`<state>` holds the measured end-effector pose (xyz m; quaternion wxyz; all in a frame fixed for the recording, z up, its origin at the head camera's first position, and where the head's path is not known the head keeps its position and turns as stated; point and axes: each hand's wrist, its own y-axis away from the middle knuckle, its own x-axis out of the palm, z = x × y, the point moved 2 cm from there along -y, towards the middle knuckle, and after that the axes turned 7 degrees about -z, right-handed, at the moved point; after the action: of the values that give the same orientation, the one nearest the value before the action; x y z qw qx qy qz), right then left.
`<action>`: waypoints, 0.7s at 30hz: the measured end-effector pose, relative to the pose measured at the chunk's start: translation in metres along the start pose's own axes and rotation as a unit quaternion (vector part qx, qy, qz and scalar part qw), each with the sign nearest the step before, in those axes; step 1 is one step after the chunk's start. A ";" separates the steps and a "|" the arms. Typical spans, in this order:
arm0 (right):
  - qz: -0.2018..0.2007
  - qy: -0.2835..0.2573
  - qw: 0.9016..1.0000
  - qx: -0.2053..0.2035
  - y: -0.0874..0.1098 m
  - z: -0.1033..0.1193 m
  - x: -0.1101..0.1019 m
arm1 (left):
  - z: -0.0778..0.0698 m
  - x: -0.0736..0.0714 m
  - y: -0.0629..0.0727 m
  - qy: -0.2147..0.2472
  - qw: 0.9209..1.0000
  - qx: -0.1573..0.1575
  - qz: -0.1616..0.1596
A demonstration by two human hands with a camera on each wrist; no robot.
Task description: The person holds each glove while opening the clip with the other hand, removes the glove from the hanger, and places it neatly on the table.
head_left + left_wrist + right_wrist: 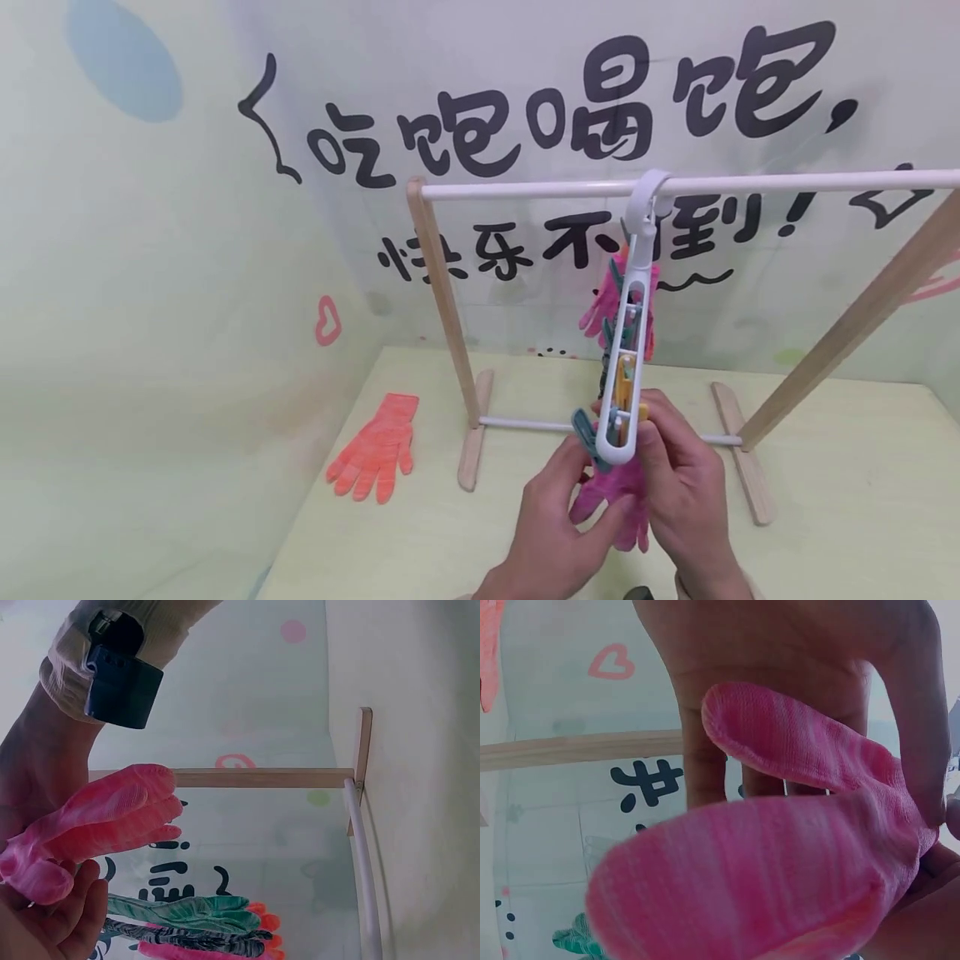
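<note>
A pink glove (pixel 626 492) hangs at the near end of a white clip hanger (pixel 617 450). My left hand (pixel 558 517) pinches the glove near its cuff, beside a teal clip (pixel 588 433). On the other side my right hand (pixel 686 483) grips the cuff between thumb and fingers, close to a yellow clip (pixel 624 379). The left wrist view shows the pink glove (pixel 112 817) with its fingers pointing away from the hands. In the right wrist view the same glove (pixel 765 870) covers part of my right hand (pixel 772 645). The hanger hides some fingertips.
The hanger hooks over a white rod (pixel 525 191) on a wooden stand (pixel 442 308). Further along it hang another pink glove (pixel 600 300), a green glove (pixel 187 911), a black-and-white glove (pixel 187 937) and something orange. An orange glove (pixel 378 450) lies on the table (pixel 420 542).
</note>
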<state>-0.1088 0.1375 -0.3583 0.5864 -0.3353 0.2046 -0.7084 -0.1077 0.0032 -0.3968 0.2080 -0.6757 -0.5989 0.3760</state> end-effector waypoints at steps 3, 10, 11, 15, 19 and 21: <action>-0.008 -0.013 1.000 -0.002 0.001 0.000 0.001 | -0.003 0.004 -0.004 -0.002 0.999 0.014 -0.036; -0.022 -0.033 0.999 -0.006 0.001 0.000 0.000 | -0.007 0.005 -0.007 0.016 0.999 0.015 -0.045; -0.027 -0.021 0.999 -0.007 0.001 0.000 -0.001 | -0.008 0.005 -0.007 0.018 0.999 0.010 -0.039; -0.032 -0.013 0.999 -0.005 0.002 0.000 -0.001 | -0.009 0.001 -0.006 0.031 0.999 -0.010 -0.019; -0.036 -0.012 0.999 -0.001 0.003 0.001 -0.001 | -0.009 -0.003 -0.007 0.021 1.000 0.004 -0.017; -0.039 -0.014 0.999 -0.001 0.002 0.002 -0.002 | -0.009 -0.004 -0.008 0.009 1.000 0.017 -0.019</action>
<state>-0.1057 0.1393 -0.3592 0.5609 -0.3537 0.1838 -0.7256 -0.1065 0.0026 -0.3841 0.2316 -0.6636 -0.6038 0.3761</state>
